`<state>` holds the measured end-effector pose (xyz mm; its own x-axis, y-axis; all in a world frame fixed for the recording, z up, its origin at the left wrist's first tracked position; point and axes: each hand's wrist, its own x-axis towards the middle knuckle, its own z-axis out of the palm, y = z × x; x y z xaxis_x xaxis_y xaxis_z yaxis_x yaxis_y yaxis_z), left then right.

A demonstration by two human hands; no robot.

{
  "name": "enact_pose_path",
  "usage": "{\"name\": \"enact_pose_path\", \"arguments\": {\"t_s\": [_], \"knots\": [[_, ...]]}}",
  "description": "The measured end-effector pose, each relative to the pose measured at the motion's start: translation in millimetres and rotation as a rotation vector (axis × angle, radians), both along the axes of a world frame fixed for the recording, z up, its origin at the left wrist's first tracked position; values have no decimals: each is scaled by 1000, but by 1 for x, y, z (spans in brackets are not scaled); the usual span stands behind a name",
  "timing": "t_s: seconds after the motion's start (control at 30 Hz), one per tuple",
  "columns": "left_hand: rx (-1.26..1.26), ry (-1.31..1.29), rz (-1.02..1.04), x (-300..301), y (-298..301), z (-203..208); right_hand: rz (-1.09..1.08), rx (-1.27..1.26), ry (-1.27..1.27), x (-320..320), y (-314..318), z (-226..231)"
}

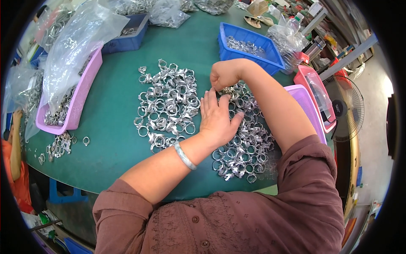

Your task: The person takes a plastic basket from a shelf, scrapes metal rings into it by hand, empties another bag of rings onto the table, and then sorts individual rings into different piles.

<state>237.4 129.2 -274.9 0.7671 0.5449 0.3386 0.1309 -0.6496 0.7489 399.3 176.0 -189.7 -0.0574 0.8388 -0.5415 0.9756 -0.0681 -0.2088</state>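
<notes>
My left hand (218, 116), with a pale bangle (185, 155) on its wrist, lies with fingers stretched and thumb apart between two groups of silver metal rings. The left group (169, 101) spreads over the green table beside its fingers. Under and beyond its thumb is the right group (245, 148), a denser heap that runs toward my body. Past the left fingertips, my right hand (229, 74) is curled closed, knuckles up, at the far end of the right heap. What its fingers pinch is hidden. Both hands nearly touch at the fingertips.
A blue bin (251, 44) with rings stands beyond my right hand. Pink and purple baskets (302, 99) and a fan (344, 108) are at right. At left are a lilac basket (69, 114), plastic bags (80, 46) and loose rings (61, 144). A person's arm (16, 144) shows far left.
</notes>
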Motion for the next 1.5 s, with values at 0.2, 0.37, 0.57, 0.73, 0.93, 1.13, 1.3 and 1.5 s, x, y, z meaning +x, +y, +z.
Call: {"name": "enact_pose_path", "arguments": {"t_s": [0.2,0.37,0.57,0.73,0.93,1.13,1.3,1.5], "knots": [[49,103,-43,0,-2,4,80,596,179,-3,4,-23],[36,93,-52,0,-1,4,-43,523,56,-6,11,-31],[31,90,-49,-1,0,5,-95,288,33,6,5,-17],[27,108,-53,-1,0,5,-144,272,72,11,-1,-5],[38,97,-59,0,-2,4,-29,415,129,4,-4,-16],[45,104,-47,-1,0,3,-105,7,-103,-6,4,2],[39,100,-51,0,-1,5,80,501,173,-12,6,-23],[47,102,-55,0,0,4,131,455,269,-13,8,-27]]}}
